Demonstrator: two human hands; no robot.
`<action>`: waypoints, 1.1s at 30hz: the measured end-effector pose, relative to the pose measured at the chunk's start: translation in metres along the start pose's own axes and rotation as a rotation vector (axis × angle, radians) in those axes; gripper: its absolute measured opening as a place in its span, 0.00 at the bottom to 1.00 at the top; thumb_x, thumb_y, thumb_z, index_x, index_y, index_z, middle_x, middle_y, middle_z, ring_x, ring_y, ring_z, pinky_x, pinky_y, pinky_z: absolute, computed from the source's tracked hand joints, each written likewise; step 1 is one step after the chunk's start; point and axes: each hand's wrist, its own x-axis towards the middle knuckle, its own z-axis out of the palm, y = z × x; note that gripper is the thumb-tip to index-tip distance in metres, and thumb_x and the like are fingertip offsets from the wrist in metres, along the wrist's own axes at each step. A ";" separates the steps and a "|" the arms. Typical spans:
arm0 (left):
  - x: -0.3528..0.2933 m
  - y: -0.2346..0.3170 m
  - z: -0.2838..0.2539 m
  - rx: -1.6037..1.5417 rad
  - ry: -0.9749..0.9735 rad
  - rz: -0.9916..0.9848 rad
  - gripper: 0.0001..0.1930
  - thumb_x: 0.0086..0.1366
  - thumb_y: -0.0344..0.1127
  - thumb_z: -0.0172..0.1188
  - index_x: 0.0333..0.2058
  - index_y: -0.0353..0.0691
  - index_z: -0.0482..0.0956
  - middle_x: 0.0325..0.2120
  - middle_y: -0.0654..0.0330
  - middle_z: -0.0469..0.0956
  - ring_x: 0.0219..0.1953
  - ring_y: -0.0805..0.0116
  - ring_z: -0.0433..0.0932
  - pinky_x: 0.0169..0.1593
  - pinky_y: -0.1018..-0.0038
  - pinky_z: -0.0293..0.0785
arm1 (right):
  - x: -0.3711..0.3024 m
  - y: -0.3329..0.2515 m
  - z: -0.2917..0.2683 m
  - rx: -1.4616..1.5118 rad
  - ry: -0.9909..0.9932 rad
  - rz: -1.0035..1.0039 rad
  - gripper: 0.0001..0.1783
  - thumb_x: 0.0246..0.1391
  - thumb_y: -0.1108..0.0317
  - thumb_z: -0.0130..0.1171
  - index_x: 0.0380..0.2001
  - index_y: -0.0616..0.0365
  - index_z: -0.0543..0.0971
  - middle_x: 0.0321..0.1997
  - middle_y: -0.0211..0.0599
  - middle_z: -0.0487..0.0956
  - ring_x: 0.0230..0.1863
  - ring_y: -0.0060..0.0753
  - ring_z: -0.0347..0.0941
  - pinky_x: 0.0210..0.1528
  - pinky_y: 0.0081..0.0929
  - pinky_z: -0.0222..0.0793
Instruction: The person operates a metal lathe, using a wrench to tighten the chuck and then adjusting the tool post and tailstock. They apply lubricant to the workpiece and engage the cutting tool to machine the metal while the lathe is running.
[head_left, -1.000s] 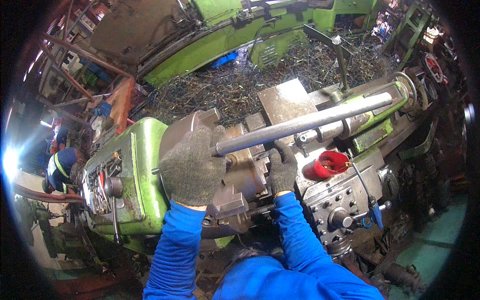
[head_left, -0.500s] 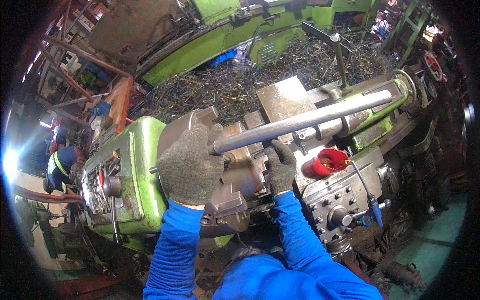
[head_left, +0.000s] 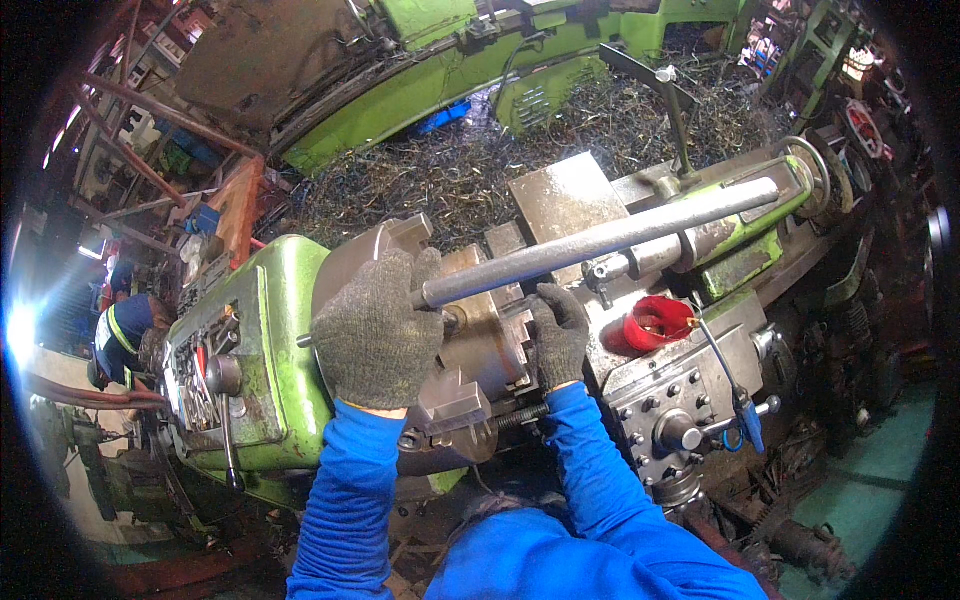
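Observation:
My left hand (head_left: 375,335), in a dark knitted glove, is closed over a metal bar at the lathe chuck (head_left: 405,235). One end of the bar (head_left: 306,341) sticks out left of the glove. From the glove's other side a long grey pipe (head_left: 600,243) slants up to the right, above the lathe bed; how bar and pipe join is hidden under the hand. My right hand (head_left: 560,338), gloved alike, has its fingers bent against a stepped chuck jaw (head_left: 521,345), below the pipe. Another stepped jaw (head_left: 450,405) shows near my left wrist.
Right of my right hand, a red cup (head_left: 655,325) stands on the carriage beside the bolted tool post (head_left: 682,435). A blue-handled brush (head_left: 748,420) lies there. Metal shavings (head_left: 400,180) heap behind the lathe. Tools lie on the green headstock (head_left: 290,290). Another person (head_left: 125,330) bends at far left.
Both hands and the pipe keep nearly the same place on the chuck. The whole picture has shifted only slightly.

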 end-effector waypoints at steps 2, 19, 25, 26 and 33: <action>0.000 -0.001 0.002 -0.002 0.020 0.009 0.22 0.46 0.38 0.73 0.43 0.43 0.83 0.35 0.52 0.82 0.37 0.49 0.84 0.41 0.54 0.80 | -0.001 -0.004 0.001 -0.002 0.003 0.020 0.12 0.63 0.72 0.64 0.48 0.65 0.83 0.50 0.41 0.84 0.54 0.35 0.80 0.61 0.33 0.73; 0.016 0.009 -0.025 -0.228 -0.046 0.114 0.16 0.56 0.46 0.72 0.33 0.40 0.82 0.28 0.52 0.79 0.31 0.49 0.81 0.33 0.57 0.74 | -0.003 -0.012 0.003 -0.263 0.022 -0.150 0.13 0.64 0.71 0.64 0.50 0.64 0.82 0.51 0.40 0.84 0.51 0.32 0.80 0.58 0.31 0.74; 0.015 -0.014 -0.016 -0.288 0.143 0.323 0.09 0.65 0.44 0.64 0.33 0.45 0.83 0.27 0.56 0.79 0.36 0.50 0.80 0.43 0.56 0.74 | -0.009 -0.026 0.008 -0.024 0.033 0.112 0.15 0.62 0.66 0.66 0.47 0.64 0.84 0.48 0.42 0.85 0.52 0.41 0.80 0.59 0.36 0.74; 0.016 -0.015 -0.013 -0.290 0.148 0.324 0.08 0.65 0.42 0.63 0.34 0.45 0.83 0.28 0.56 0.79 0.37 0.50 0.80 0.45 0.56 0.73 | -0.006 -0.018 0.005 -0.182 0.026 -0.069 0.15 0.61 0.66 0.66 0.47 0.64 0.84 0.49 0.43 0.85 0.53 0.41 0.80 0.60 0.37 0.73; 0.020 -0.012 -0.011 -0.206 0.096 0.318 0.08 0.66 0.40 0.59 0.37 0.48 0.85 0.33 0.58 0.80 0.38 0.52 0.79 0.46 0.54 0.72 | 0.007 0.023 -0.001 -0.325 -0.005 -0.325 0.15 0.63 0.62 0.63 0.48 0.60 0.83 0.51 0.45 0.83 0.57 0.46 0.78 0.64 0.41 0.70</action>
